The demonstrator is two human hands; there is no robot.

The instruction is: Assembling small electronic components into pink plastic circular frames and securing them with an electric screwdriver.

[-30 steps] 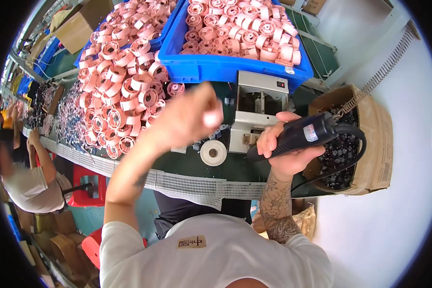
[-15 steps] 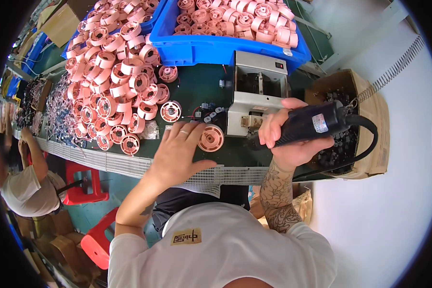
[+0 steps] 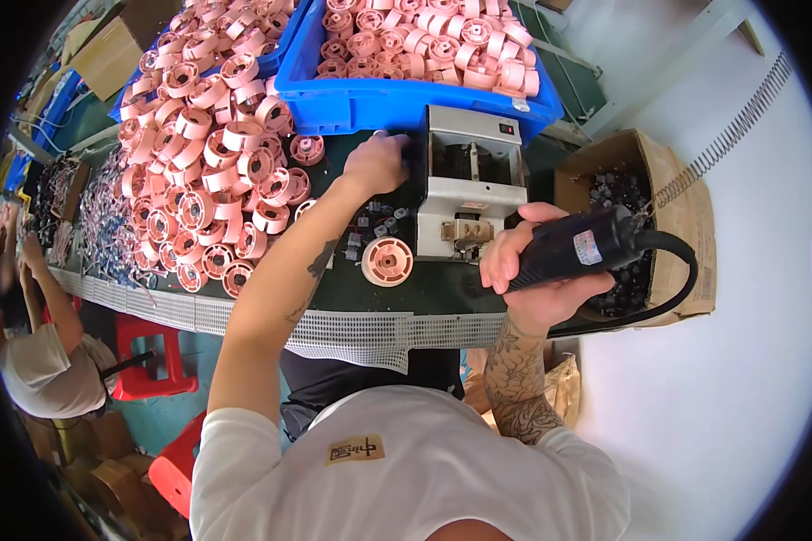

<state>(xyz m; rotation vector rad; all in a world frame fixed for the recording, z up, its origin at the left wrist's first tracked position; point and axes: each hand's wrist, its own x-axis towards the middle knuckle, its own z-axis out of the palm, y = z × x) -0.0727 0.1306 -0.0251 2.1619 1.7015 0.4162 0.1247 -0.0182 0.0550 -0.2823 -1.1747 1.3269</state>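
Note:
My right hand (image 3: 550, 270) grips a black electric screwdriver (image 3: 564, 254), held at a slant in front of the box-shaped metal machine (image 3: 471, 200). A cable and a coiled spring (image 3: 722, 131) run from the screwdriver's rear end. Stretched forward, my left hand (image 3: 379, 164) is beside the machine's left side, below the blue bin. Its fingers curl downward, and whatever they hold is hidden. A round pink plastic housing (image 3: 388, 261) lies face up on the green bench near the front edge. Several small dark parts (image 3: 376, 219) lie just behind it.
Many pink housings (image 3: 189, 167) are heaped at left, and more fill a blue bin (image 3: 352, 104) behind. Wires and small parts (image 3: 108, 225) lie beyond the heap. A cardboard box (image 3: 681, 225) of dark parts stands at right. Another person (image 3: 54, 361) sits at left near red stools (image 3: 153, 356).
My left hand has moved forward from beside the pink housing to the machine's left side, and its fingers have curled. The right hand keeps its hold on the screwdriver. The whole view has shifted slightly.

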